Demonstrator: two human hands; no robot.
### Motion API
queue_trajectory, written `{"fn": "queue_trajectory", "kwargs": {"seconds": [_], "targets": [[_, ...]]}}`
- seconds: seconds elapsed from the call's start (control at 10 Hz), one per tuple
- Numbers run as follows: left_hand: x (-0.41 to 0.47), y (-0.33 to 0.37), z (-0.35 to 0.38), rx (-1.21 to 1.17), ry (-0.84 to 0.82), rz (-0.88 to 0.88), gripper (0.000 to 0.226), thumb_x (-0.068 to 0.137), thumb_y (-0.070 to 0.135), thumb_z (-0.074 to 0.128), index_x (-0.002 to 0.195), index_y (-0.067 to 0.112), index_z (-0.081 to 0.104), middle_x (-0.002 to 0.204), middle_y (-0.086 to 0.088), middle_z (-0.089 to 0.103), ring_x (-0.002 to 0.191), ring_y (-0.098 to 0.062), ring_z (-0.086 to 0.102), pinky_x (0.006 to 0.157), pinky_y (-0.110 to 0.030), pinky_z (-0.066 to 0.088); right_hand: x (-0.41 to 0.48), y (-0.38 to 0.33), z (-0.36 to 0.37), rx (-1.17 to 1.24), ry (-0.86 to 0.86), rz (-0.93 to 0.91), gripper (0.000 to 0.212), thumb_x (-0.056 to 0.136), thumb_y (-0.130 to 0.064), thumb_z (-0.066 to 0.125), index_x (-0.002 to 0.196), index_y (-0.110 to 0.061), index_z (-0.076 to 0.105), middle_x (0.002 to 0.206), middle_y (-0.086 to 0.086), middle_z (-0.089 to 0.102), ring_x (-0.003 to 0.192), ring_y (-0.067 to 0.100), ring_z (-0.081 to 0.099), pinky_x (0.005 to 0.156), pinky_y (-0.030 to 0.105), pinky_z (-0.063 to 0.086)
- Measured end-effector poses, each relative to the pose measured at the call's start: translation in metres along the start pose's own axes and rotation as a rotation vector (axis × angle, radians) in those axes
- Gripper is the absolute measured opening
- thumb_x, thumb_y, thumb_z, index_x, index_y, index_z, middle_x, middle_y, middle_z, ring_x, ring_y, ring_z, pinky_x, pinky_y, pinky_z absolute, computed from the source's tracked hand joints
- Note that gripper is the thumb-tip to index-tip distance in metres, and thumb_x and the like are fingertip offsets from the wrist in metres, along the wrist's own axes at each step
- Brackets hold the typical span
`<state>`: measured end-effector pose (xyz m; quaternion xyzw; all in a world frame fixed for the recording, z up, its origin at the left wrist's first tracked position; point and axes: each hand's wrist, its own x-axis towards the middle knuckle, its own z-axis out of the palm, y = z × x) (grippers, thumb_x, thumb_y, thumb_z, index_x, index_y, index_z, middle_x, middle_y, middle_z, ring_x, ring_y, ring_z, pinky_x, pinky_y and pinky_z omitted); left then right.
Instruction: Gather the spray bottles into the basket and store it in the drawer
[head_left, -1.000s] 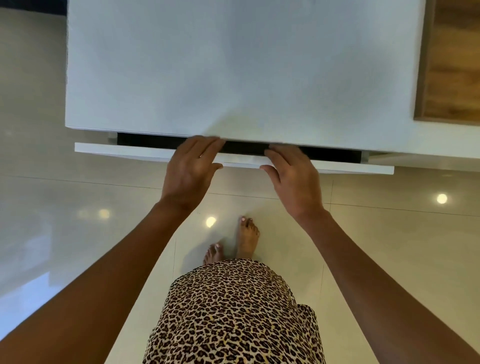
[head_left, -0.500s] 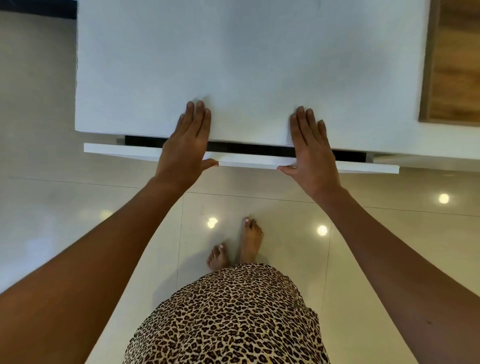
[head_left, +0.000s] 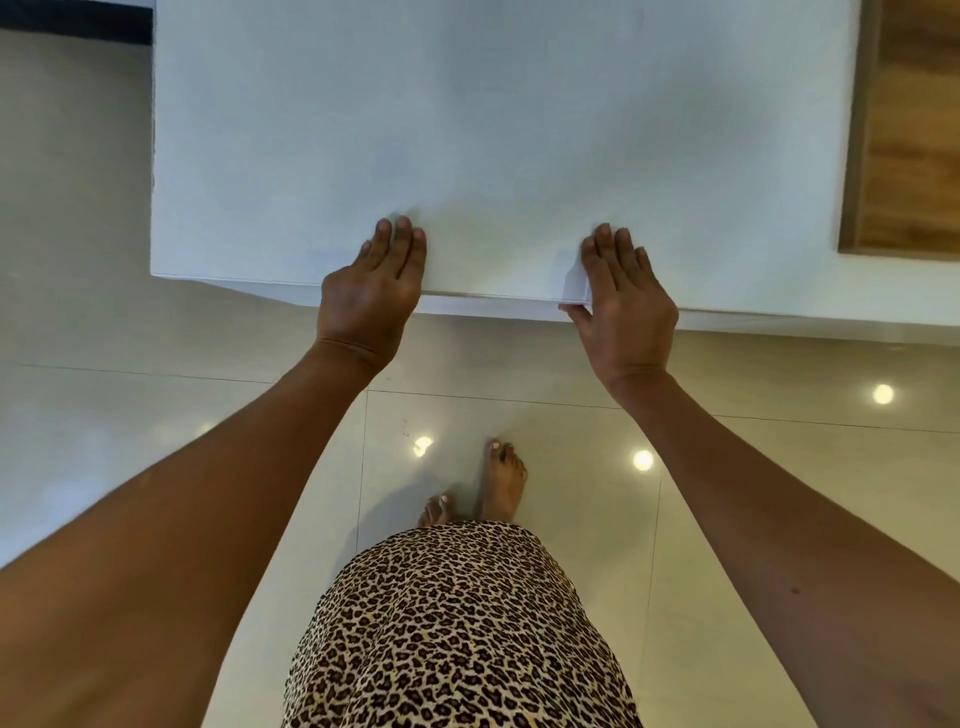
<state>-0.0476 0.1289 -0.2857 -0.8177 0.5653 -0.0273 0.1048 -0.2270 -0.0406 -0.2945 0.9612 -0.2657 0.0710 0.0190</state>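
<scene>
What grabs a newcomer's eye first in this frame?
Two bare hands pressed flat on the near edge of the white countertop: left hand left of centre, right hand to its right, fingers spread open, holding nothing. Below them, a leopard-print garment fills the bottom centre above bare feet on the glossy tile floor. A wooden panel sits at upper right.

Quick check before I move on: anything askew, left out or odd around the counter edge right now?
Nothing stands out. The white countertop is bare, with no bottles or spills showing. The left hand and right hand lie flat, fingers over its front edge. No dark drawer gap shows under that edge. The tiled floor looks clean; its bright spots are light reflections.
</scene>
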Motion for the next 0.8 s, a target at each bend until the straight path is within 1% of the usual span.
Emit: {"fn": "queue_trajectory", "kwargs": {"seconds": [0.1,0.2,0.3,0.4,0.5,0.6,0.7,0.8], "targets": [[-0.001,-0.001,0.0,0.014,-0.031,-0.016,0.067,0.05,0.018,0.089,0.111,0.01,0.063,0.114,-0.005,0.069,0.101,-0.017,0.067,0.053,-0.024,0.055,0.001,-0.002,-0.001,0.013,-0.014,0.02,0.076,0.054,-0.02,0.087,0.12,0.0,0.054,0.125,0.019,0.06,0.115,0.033,0.058,0.099,0.041,0.042],[-0.002,0.001,-0.007,-0.035,-0.04,-0.077,0.068,0.052,0.011,0.087,0.114,0.003,0.06,0.117,-0.014,0.067,0.104,-0.024,0.065,0.056,-0.03,0.057,0.001,-0.01,-0.002,0.017,-0.053,0.082,0.08,0.055,-0.014,0.086,0.124,0.002,0.05,0.13,0.022,0.056,0.121,0.035,0.053,0.103,0.041,0.037],[-0.004,0.009,-0.018,-0.127,-0.075,-0.149,0.079,0.062,0.014,0.082,0.128,-0.004,0.043,0.135,-0.022,0.05,0.123,-0.034,0.051,0.078,-0.038,0.055,-0.002,-0.017,-0.009,0.037,-0.149,0.101,0.088,0.062,-0.015,0.083,0.134,0.004,0.036,0.142,0.024,0.042,0.132,0.037,0.039,0.11,0.041,0.027],[-0.019,0.016,-0.035,-0.202,-0.17,-0.178,0.104,0.074,0.042,0.069,0.142,-0.003,0.004,0.154,-0.022,0.008,0.142,-0.038,0.009,0.114,-0.046,0.016,-0.01,-0.026,-0.027,0.048,-0.287,0.045,0.105,0.068,-0.028,0.078,0.143,0.002,0.011,0.153,0.022,0.016,0.142,0.035,0.013,0.116,0.043,0.013],[-0.028,0.012,-0.054,-0.148,-0.142,-0.178,0.111,0.073,0.056,0.062,0.142,0.0,-0.004,0.155,-0.02,-0.001,0.142,-0.036,-0.001,0.115,-0.045,0.002,-0.01,-0.029,-0.048,0.026,-0.274,0.025,0.108,0.067,-0.033,0.078,0.143,0.001,0.009,0.154,0.02,0.013,0.143,0.034,0.012,0.117,0.043,0.014],[-0.03,-0.003,-0.095,-0.161,-0.073,-0.177,0.112,0.072,0.061,0.059,0.143,0.0,-0.003,0.155,-0.019,-0.001,0.143,-0.034,-0.004,0.114,-0.044,-0.001,0.004,-0.032,-0.086,0.049,-0.212,0.023,0.105,0.071,-0.038,0.074,0.143,0.001,0.008,0.154,0.02,0.013,0.143,0.033,0.012,0.117,0.043,0.017],[-0.018,-0.018,-0.137,-0.205,-0.043,-0.194,0.112,0.072,0.059,0.061,0.143,0.0,-0.002,0.155,-0.019,-0.001,0.143,-0.034,-0.004,0.115,-0.044,0.0,0.025,-0.028,-0.118,0.074,-0.145,0.034,0.102,0.073,-0.04,0.071,0.143,0.002,0.009,0.154,0.02,0.014,0.143,0.033,0.012,0.117,0.043,0.018],[-0.002,-0.037,-0.2,-0.212,0.036,-0.233,0.11,0.076,0.06,0.055,0.142,0.001,-0.01,0.155,-0.017,-0.008,0.142,-0.032,-0.01,0.114,-0.042,-0.006,0.054,-0.025,-0.178,0.133,-0.039,0.046,0.101,0.074,-0.041,0.069,0.144,0.001,0.009,0.155,0.019,0.012,0.144,0.031,0.009,0.118,0.041,0.014]]}}
